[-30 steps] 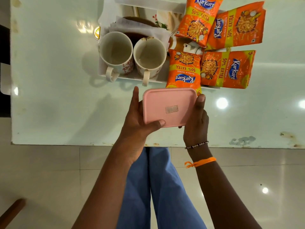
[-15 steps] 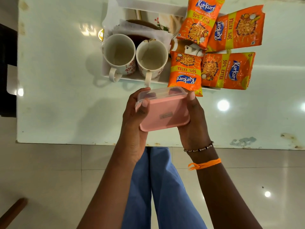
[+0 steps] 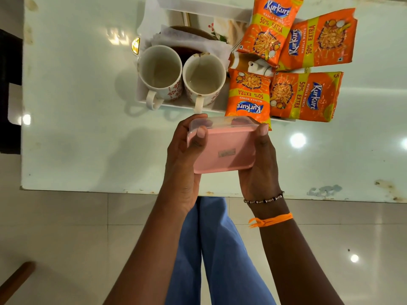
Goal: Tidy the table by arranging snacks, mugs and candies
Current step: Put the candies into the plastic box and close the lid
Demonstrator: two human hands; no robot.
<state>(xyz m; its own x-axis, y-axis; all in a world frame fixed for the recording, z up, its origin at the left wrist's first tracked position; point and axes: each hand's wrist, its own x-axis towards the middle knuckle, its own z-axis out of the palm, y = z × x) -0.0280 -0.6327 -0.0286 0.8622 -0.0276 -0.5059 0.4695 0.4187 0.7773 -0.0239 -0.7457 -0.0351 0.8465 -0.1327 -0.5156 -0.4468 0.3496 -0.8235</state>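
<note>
I hold a small clear box with a pink lid (image 3: 222,150) above the near part of the white table (image 3: 77,133). My left hand (image 3: 185,155) grips its left end, thumb pressed on the lid corner. My right hand (image 3: 258,164) grips its right end. Dark shapes show through the box's clear far wall. Behind it a white tray (image 3: 174,104) carries two empty white mugs with red patterns (image 3: 159,73) (image 3: 203,79), handles toward me. Several orange Kurkure snack packets (image 3: 248,95) (image 3: 306,95) (image 3: 267,29) (image 3: 319,39) lie to the right of the mugs.
White paper napkins (image 3: 193,38) and a brown dish sit behind the mugs on the tray. A small white pot (image 3: 256,66) peeks out between the packets. The table's near edge (image 3: 88,189) shows chipped paint. Tiled floor and my blue trousers (image 3: 211,249) lie below.
The box has tilted so its clear far wall shows above the lid. Both hands shifted from under its near side to gripping its two ends, with the left thumb now on the lid.
</note>
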